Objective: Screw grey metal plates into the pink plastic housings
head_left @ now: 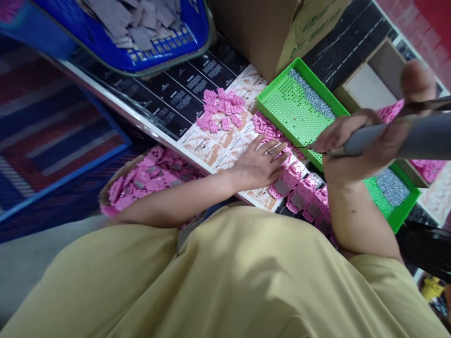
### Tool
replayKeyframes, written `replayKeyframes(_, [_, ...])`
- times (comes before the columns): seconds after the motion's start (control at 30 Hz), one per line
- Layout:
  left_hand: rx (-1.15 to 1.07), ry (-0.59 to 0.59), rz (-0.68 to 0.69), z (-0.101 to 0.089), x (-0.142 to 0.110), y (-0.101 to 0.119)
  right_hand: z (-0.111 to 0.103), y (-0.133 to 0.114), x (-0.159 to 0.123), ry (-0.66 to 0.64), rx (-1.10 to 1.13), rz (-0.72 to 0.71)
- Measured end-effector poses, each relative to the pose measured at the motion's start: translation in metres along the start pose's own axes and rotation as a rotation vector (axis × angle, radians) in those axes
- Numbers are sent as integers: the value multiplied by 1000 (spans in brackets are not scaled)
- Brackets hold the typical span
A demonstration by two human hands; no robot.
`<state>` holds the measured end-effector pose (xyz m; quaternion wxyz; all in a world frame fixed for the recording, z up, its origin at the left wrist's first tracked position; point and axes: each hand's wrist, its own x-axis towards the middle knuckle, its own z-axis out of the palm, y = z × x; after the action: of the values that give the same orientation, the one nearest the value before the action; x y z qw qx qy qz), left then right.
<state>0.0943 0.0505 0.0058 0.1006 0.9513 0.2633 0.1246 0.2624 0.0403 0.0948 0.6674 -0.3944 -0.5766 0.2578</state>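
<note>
My left hand (262, 162), a ring on one finger, lies with fingers spread on the table at the end of a row of pink plastic housings (303, 195) with grey plates in them. Its fingertips reach small pink parts (268, 126) beside the green tray. In my right hand (347, 171) is a grey electric screwdriver (394, 136), held over the green tray (278, 96) with its thin bit towards my left hand. Silvery screws (312, 94) lie in the tray at its far side, and more screws (392, 185) at its near right end.
A pile of flat pink pieces (221, 110) lies left of the tray. Behind stand a blue basket (197, 33) of grey plates and a cardboard box (260, 33). An open box (384, 61) is at right. Below the table edge, a container holds pink housings (144, 178).
</note>
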Motion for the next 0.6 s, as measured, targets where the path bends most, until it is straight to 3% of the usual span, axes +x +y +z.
replayKeyframes(0.07, [-31,8,0,-2,1,1,16,9,-5,78,87,-124])
replayKeyframes(0.2, [-62,27,3,-3,2,1,23,24,-6,150,40,-123])
replayKeyframes(0.47, [-61,-22,15,-5,4,2,28,28,-8,64,54,-127])
replayKeyframes(0.6, [-37,-22,-4,-4,4,1,8,25,3,114,1,-42])
